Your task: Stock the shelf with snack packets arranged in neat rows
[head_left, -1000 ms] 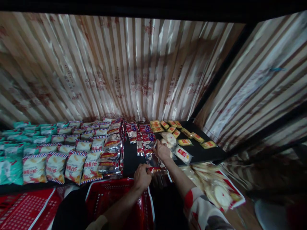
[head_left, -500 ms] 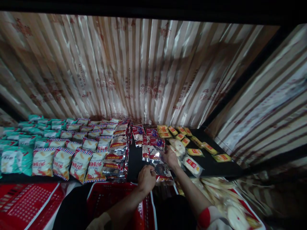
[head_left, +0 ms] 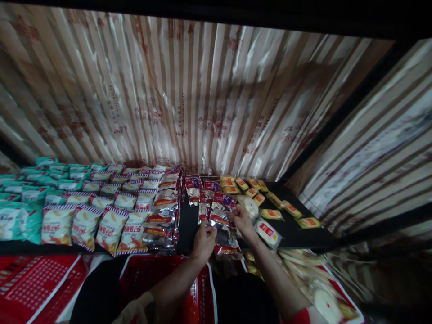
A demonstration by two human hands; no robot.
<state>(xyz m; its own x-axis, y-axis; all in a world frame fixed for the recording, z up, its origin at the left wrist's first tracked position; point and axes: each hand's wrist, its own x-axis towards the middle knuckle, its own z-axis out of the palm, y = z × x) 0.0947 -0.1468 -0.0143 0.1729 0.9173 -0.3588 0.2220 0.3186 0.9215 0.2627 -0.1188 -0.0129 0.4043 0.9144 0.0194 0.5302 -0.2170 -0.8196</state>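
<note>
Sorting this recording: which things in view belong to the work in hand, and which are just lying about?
Work in hand:
left hand
right hand
red-and-silver packet between them

Just lying about:
green bags
white striped-edge bags
yellow packs

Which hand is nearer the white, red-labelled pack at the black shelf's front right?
Right. The right hand is just left of the white pack; the left hand is farther left, by the foil packets.
</note>
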